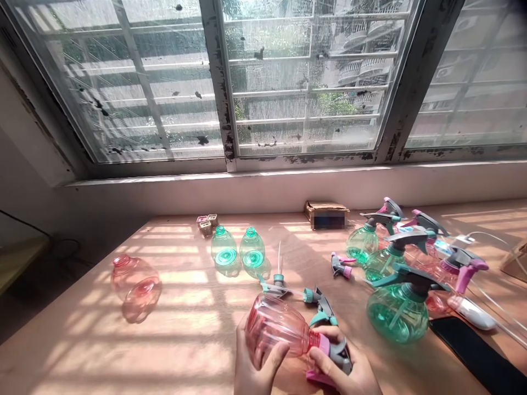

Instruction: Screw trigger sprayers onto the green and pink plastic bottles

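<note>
My left hand [263, 362] is wrapped round the body of a clear pink spray bottle [278, 326], which lies on its side in the air over the near table edge. At its neck, my right hand [341, 362] grips the pink collar of the grey-and-pink spray head [338, 354] with thumb and fingers. The head sits at the bottle mouth; how tightly it is seated I cannot tell. Just beyond the bottle lie two loose grey-and-green spray heads, one [279, 284] with its tube pointing up and another [321, 304] close to my right hand.
Two open green bottles [224, 247] stand farther back, and an open pink bottle [135, 282] is at left. Several assembled spray bottles [397, 312] crowd the right, beside a loose pink-collared head [341, 266], a black phone [473, 351] and a white mouse [475, 314]. A small box [327, 207] lies near the wall.
</note>
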A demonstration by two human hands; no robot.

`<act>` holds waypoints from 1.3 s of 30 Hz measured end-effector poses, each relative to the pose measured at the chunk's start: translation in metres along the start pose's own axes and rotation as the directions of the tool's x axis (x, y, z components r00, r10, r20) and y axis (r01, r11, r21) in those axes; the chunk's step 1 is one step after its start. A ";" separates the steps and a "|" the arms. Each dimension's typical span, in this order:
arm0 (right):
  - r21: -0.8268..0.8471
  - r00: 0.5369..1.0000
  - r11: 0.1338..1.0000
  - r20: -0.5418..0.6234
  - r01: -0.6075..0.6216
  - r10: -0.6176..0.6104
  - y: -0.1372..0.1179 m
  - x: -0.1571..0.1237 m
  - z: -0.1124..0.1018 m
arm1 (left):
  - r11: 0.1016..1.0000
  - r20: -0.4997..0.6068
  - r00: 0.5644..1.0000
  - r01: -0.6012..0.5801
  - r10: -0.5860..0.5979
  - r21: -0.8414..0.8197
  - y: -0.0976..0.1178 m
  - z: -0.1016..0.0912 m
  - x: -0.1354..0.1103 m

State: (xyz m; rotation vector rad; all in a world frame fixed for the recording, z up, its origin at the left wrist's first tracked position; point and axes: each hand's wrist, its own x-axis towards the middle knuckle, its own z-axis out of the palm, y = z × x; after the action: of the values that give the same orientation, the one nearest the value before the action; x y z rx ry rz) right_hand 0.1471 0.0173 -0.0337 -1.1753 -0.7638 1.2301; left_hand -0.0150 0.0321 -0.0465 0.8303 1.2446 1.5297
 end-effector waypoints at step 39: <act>0.144 1.000 0.989 0.015 -0.027 0.025 0.002 0.002 -0.007 | 1.000 0.069 0.998 -0.005 0.005 -0.007 0.010 0.012 -0.009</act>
State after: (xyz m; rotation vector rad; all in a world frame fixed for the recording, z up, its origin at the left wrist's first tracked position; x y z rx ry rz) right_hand 0.1530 0.0174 -0.0382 -1.0621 -0.6595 1.2944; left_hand -0.0037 0.0274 -0.0332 0.8753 1.1877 1.4959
